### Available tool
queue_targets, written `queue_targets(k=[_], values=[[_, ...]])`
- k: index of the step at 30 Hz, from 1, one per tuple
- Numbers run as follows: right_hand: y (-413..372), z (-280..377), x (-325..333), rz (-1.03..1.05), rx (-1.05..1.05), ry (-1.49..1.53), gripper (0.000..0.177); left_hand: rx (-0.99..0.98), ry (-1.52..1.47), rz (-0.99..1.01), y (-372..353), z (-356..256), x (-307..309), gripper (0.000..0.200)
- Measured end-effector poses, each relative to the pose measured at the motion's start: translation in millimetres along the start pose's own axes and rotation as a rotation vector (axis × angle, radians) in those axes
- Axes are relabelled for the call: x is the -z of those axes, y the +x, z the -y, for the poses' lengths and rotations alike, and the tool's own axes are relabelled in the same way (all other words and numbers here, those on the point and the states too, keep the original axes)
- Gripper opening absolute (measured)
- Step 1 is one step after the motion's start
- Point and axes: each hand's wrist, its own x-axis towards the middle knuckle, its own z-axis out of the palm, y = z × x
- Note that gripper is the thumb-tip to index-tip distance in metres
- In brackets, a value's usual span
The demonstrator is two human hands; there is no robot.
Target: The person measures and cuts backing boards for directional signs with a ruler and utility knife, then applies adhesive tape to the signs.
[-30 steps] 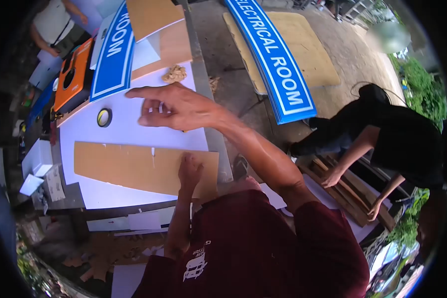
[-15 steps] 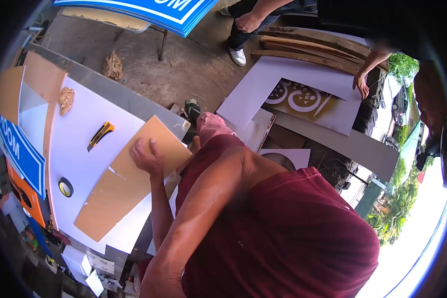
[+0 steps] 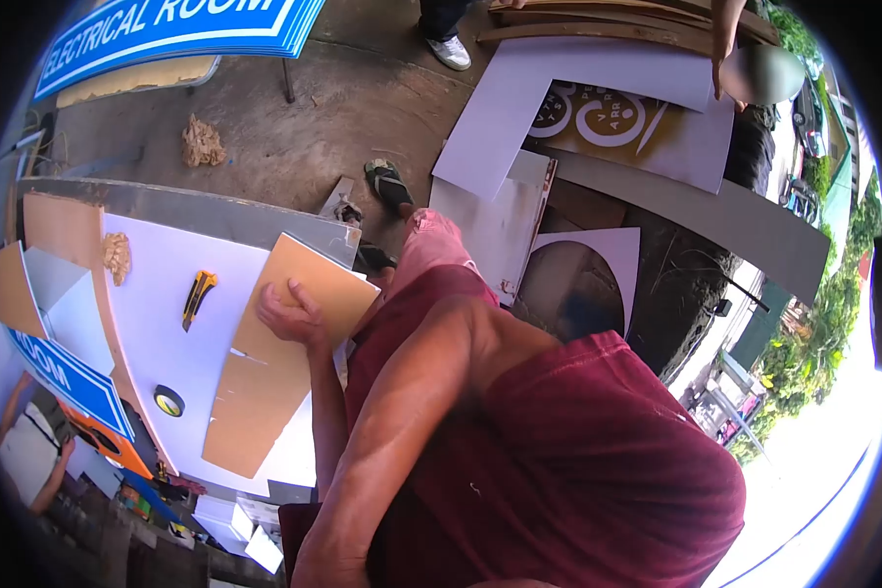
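My left hand (image 3: 291,312) lies on a tan paper-faced sheet (image 3: 265,392), near its upper end, with the thumb apart from the fingers. The sheet rests aslant on a white panel (image 3: 157,294), and small torn white patches show along its edge. To the left of my hand lies a yellow-and-black utility knife (image 3: 199,300), apart from the sheet. A black roll of tape with a yellow inside (image 3: 169,400) sits lower on the white panel. My bare arm and maroon shirt fill the lower middle. My right hand is not in view.
Blue "ELECTRICAL ROOM" signs (image 3: 176,34) are stacked at the top left. Crumpled brown paper (image 3: 203,142) lies on the floor, another wad (image 3: 116,258) on the panel. At the upper right, a person's hand (image 3: 730,83) is beside a lettered stencil sheet (image 3: 608,122). Another person stands lower left.
The view has shifted, bringing more of the blue signs in and moving the knife and tape slightly lower. My left hand stays on the tan sheet. The other person at the top is less visible.
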Motion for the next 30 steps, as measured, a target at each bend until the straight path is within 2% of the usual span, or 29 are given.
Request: queue_targets(k=[6, 9, 18, 22, 27, 30], values=[[-7.7, -24.8, -9.9, 0.023, 0.052, -0.132, 0.029, 0.063, -0.011, 0.012, -8.1, 8.0, -0.3, 0.034], [-15.6, -50.0, -18.8, 0.026, 0.061, -0.181, 0.029, -0.041, -0.036, -0.045, -7.0, 14.0, -0.2, 0.037], [-27.1, -95.7, -48.1, 0.079, 0.024, -0.348, 0.028, -0.038, -0.108, -0.061, -12.0, 14.3, 4.5, 0.035], [-31.4, -104.9, -57.2, 0.092, 0.008, -0.402, 0.027, -0.105, -0.100, -0.073, -13.1, 23.6, -1.8, 0.034], [-37.0, -115.7, -66.8, 0.104, -0.034, -0.485, 0.027, -0.005, -0.103, 0.024, -13.4, 19.5, 8.8, 0.033], [-40.4, -118.1, -74.8, 0.100, -0.026, -0.457, 0.026, -0.021, -0.182, 0.002, -15.1, 23.1, 9.9, 0.033]])
